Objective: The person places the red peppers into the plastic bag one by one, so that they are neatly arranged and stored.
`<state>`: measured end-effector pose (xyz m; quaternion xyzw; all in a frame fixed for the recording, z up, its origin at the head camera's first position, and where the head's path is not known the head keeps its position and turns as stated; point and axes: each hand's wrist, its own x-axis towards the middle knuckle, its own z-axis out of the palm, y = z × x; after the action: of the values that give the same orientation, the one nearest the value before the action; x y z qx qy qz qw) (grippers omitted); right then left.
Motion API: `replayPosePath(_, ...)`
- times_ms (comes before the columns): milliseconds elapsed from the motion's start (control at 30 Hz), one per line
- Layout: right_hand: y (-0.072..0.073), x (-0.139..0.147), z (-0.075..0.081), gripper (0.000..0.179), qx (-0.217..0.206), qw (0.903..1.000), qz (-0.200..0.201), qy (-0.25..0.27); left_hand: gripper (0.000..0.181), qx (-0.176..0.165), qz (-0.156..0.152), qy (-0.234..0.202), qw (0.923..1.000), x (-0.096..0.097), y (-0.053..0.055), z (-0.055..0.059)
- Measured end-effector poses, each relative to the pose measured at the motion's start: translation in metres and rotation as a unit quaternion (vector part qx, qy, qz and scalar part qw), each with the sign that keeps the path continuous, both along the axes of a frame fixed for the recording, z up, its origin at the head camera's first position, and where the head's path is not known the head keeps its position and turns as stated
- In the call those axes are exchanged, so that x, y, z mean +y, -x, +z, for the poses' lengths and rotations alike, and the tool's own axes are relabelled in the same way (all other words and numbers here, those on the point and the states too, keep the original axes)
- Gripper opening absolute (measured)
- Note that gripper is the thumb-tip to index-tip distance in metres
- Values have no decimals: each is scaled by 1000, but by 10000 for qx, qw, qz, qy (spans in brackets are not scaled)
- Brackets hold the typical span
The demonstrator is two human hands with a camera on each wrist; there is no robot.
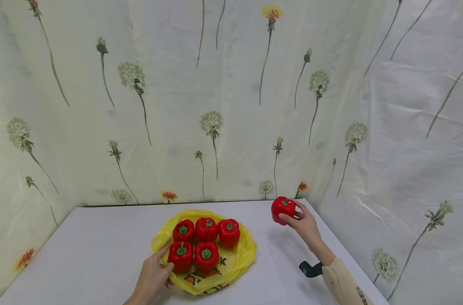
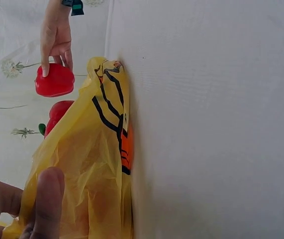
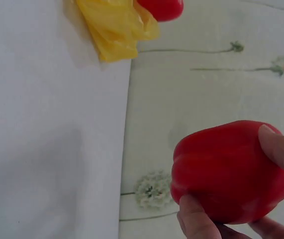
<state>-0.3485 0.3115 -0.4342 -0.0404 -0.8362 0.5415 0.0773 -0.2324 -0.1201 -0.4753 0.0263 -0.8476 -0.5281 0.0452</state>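
A red bell pepper [image 1: 282, 210] with a green stem is held up by my right hand [image 1: 305, 224], over the right side of the table. In the right wrist view the fingers and thumb wrap round that pepper [image 3: 229, 172]. My left hand [image 1: 151, 271] pinches the left edge of a yellow plastic bag [image 1: 237, 269], thumb on one side and fingers on the other. Several red bell peppers [image 1: 206, 256] sit on the opened bag, stems up, in two rows. From the left wrist view, the bag's side [image 2: 82, 169] hides most of them.
The white table [image 1: 109, 245] extends left and right of the bag. Behind it and along the right side hangs a pale curtain [image 1: 170, 106] printed with dandelions. A black strap piece [image 1: 310, 269] sticks out from the right wrist beside the beige sleeve [image 1: 343, 281].
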Motion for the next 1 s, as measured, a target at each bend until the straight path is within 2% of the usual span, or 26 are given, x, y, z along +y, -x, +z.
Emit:
replayPosePath(300,-11,-19,8,92,84,9996,166,192,68,16,-23,-49,10000,0,0,0)
replayPosePath(467,-17,-31,9,90,150,9994,301,114,68,35,-7,-27,10000,0,-1,0)
replayPosePath(733,-31,-54,6,83,197,9980,604,12,67,54,-25,-33,10000,1,-3,2)
replayPosePath(1000,-43,-76,1,78,235,9977,615,-186,68,38,23,-33,10000,1,-2,2)
